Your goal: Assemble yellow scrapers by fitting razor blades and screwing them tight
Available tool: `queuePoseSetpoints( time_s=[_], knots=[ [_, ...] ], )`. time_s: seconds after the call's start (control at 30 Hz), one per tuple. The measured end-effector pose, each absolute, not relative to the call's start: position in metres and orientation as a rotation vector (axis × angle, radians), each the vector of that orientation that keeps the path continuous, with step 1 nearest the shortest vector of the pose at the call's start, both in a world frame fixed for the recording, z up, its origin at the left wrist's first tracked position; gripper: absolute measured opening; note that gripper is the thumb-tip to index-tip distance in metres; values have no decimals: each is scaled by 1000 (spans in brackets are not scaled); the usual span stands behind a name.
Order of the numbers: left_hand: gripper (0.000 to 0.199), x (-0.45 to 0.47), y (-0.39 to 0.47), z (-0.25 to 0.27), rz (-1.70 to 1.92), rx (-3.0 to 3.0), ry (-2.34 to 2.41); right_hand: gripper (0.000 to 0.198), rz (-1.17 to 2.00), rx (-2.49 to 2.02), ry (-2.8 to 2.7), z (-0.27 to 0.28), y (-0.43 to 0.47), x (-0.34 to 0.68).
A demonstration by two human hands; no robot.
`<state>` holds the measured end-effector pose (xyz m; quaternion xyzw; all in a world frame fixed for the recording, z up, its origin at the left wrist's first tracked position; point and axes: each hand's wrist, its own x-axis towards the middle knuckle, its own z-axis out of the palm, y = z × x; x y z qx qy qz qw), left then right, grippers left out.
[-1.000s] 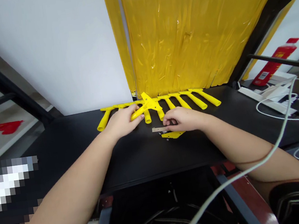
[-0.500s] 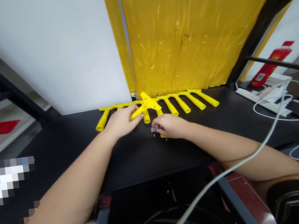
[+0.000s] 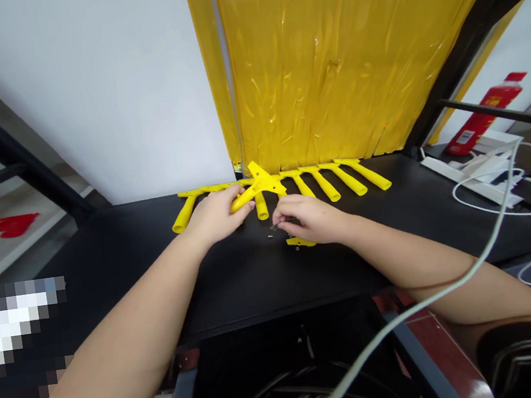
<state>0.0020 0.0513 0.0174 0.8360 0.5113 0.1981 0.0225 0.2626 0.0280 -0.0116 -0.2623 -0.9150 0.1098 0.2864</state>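
Observation:
My left hand (image 3: 221, 216) is closed around the grip of a yellow plastic scraper handle (image 3: 267, 182), whose broad, holed head points up and to the right. Just right of it, my right hand (image 3: 308, 218) pinches a small flat metal blade (image 3: 275, 227), seen nearly edge-on and partly hidden by the fingers. Beneath that hand a loose yellow plastic plate (image 3: 301, 242) lies on the black table. A small screw (image 3: 270, 236) rests left of the plate, and a tiny nut (image 3: 297, 248) sits at its near edge.
Several more yellow handles (image 3: 325, 184) lie in a row along the back of the black table (image 3: 247, 286). A red bottle (image 3: 486, 114) stands at the right beside white parts. A pale cable (image 3: 406, 304) hangs across the right foreground. Yellow plastic sheeting (image 3: 317, 68) covers the back.
My right hand has lifted slightly and turned the metal blade from flat to nearly edge-on. More of the yellow plate shows below it. The left hand keeps its hold.

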Motion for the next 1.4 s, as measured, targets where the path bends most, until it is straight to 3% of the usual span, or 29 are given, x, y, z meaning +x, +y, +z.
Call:
queuePoseSetpoints(
  time_s=[0.17,0.4,0.63,1.4],
  knots=[
    [32,1,52,17,589,2580,1595,4,354,-667,-2055,-6,33,277],
    [35,2,53,13,537,2601,1597,40,828,-754,-1662,-13,55,285],
    [34,5,51,14,487,2616,1577,50,1009,-798,-1584,-15,62,289],
    [32,4,51,13,520,2622,1586,33,1381,-930,-1362,-16,64,291]
  ],
)
